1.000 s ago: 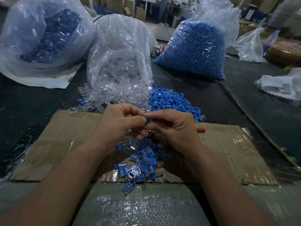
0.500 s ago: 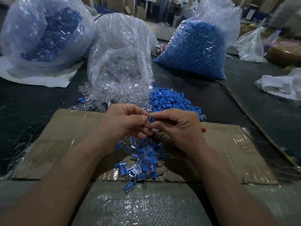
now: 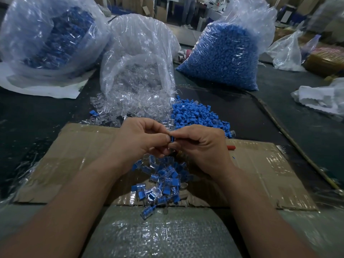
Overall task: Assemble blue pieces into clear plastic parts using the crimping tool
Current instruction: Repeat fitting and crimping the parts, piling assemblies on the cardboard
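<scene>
Since a second ago, your hands have barely shifted: they stay pressed together over the cardboard sheet [image 3: 74,146], only edging slightly right. At far left sits a bag of finished blue-and-clear parts [image 3: 46,38]. Right of it, an open bag of clear plastic parts [image 3: 137,71] spills onto the dark table [image 3: 28,116]. Your left hand [image 3: 137,140] is curled, thumb and fingers pinching from the left. Between both hands' fingertips shows a small blue piece [image 3: 172,139]; whether a clear part sits around it, you cannot tell. Below, near you, lies the heap of assembled pieces [image 3: 162,181]. Your right hand [image 3: 202,146] pinches the same piece from the right, knuckles up. Behind it lies a loose blue pile [image 3: 197,116], and far right a full bag of blue pieces [image 3: 223,56].
</scene>
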Motion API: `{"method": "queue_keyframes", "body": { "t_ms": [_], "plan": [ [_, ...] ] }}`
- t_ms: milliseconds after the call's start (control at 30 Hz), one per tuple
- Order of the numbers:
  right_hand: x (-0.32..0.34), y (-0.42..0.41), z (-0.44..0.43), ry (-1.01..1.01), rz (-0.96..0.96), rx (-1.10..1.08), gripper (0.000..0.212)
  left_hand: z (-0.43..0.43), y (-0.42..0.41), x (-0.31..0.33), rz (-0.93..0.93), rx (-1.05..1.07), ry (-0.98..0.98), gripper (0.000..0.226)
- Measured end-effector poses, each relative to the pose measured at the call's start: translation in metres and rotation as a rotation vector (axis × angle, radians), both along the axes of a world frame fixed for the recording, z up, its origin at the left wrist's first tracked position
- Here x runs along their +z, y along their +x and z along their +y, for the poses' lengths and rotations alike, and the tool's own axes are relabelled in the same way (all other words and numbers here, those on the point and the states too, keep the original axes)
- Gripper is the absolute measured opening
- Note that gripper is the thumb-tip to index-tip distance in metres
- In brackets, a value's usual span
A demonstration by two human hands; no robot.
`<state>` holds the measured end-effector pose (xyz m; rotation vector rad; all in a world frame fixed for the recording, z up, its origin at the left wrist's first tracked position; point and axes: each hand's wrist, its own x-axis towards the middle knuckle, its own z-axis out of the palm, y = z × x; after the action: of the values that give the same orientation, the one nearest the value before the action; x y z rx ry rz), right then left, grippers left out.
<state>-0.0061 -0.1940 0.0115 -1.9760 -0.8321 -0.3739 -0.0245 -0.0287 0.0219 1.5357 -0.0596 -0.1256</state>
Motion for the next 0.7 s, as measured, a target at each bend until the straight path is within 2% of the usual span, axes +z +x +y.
{"method": "queue_keyframes", "body": {
  "t_ms": [100, 200, 367, 433, 533, 600, 700],
  "plan": [
    [0.003, -0.002, 0.001, -0.032, 0.023, -0.005, 0.030, 0.000, 0.000, -0.001, -0.009, 0.013, -0.017, 0.013],
    [0.009, 0.001, -0.011, -0.099, 0.203, -0.089, 0.033, 0.003, 0.002, -0.002, -0.021, 0.072, -0.051, 0.011],
    [0.019, 0.010, -0.044, -0.285, 0.377, -0.293, 0.025, 0.007, 0.005, -0.005, -0.025, 0.127, -0.111, 0.008],
    [0.022, 0.011, -0.050, -0.408, 0.504, -0.300, 0.035, 0.008, 0.006, -0.006, -0.034, 0.138, -0.113, 0.008],
    [0.023, 0.009, -0.051, -0.674, 0.660, -0.230, 0.071, 0.009, 0.006, -0.007, -0.044, 0.149, -0.112, 0.009],
    [0.020, 0.008, -0.048, -0.815, 0.607, -0.204, 0.084, 0.009, 0.006, -0.007, -0.047, 0.152, -0.115, 0.009],
    [0.020, 0.007, -0.042, -0.841, 0.532, -0.239, 0.081, 0.008, 0.006, -0.007, -0.046, 0.146, -0.123, 0.009]
  ]
}}
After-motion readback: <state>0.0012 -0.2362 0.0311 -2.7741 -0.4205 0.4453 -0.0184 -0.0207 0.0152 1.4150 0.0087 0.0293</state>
